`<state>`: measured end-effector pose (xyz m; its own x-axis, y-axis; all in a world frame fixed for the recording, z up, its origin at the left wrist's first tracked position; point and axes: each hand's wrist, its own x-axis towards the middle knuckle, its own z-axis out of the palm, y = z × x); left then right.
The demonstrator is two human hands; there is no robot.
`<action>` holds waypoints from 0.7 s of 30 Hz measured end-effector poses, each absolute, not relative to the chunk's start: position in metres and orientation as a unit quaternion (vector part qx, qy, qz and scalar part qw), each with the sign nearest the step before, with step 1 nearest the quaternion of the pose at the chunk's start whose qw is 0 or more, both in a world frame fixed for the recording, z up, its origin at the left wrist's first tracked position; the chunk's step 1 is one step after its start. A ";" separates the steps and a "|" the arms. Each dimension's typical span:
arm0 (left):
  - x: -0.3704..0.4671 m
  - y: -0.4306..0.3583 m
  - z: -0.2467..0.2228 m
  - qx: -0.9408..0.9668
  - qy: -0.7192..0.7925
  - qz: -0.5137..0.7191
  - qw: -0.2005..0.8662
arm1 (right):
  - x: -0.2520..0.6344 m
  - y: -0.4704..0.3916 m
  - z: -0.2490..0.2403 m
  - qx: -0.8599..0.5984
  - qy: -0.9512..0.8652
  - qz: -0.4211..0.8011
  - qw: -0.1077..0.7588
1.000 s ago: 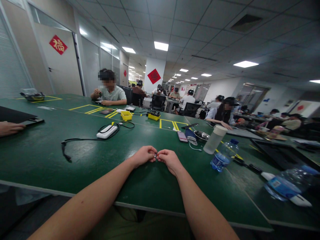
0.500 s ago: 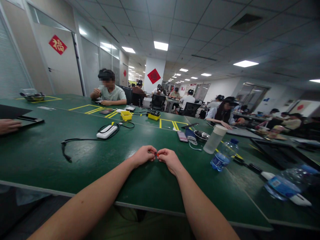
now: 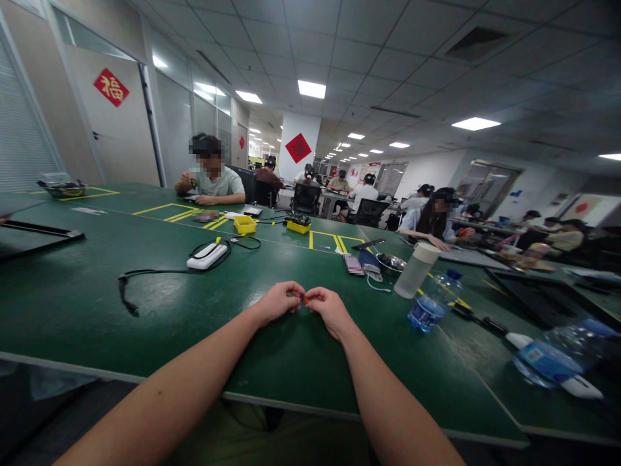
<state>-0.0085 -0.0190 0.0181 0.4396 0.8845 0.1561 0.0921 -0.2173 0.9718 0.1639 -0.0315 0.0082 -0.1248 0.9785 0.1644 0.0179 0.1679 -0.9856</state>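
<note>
My left hand (image 3: pixel 282 300) and my right hand (image 3: pixel 328 308) meet fingertip to fingertip above the green table (image 3: pixel 204 323). In a pinch between thumb and fingers, my right hand holds a small orange-red piece (image 3: pixel 306 299). My left hand is also pinched, on a small dark piece at the same spot; fingers cover most of it. Both pieces are too small and too hidden for me to name their kind. Whether they are joined or only touching, I cannot tell.
A white power bank (image 3: pixel 207 255) with a black cable lies left of my hands. On the right stand a frosted bottle (image 3: pixel 417 272) and a water bottle (image 3: pixel 434 301). Yellow trays (image 3: pixel 245 225) sit farther back. Other people (image 3: pixel 211 171) work around the tables.
My hands stay almost in place, with slight finger movement around the small pieces. At the far left, another person's hand has gone out of view and a dark panel there has shifted.
</note>
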 end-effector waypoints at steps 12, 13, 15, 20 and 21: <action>-0.006 -0.017 0.018 0.581 0.358 0.392 0.617 | 0.163 -0.035 0.015 -0.428 -0.504 0.555 0.505; -0.006 -0.017 0.018 0.567 0.360 0.392 0.629 | 0.163 -0.035 0.015 -0.428 -0.502 0.556 0.505; -0.007 -0.015 0.016 0.540 0.357 0.394 0.652 | 0.164 -0.035 0.014 -0.428 -0.508 0.553 0.504; -0.009 -0.013 0.016 0.511 0.357 0.383 0.682 | 0.165 -0.034 0.011 -0.425 -0.530 0.549 0.487; -0.009 -0.013 0.016 0.514 0.359 0.379 0.681 | 0.165 -0.034 0.011 -0.424 -0.532 0.551 0.484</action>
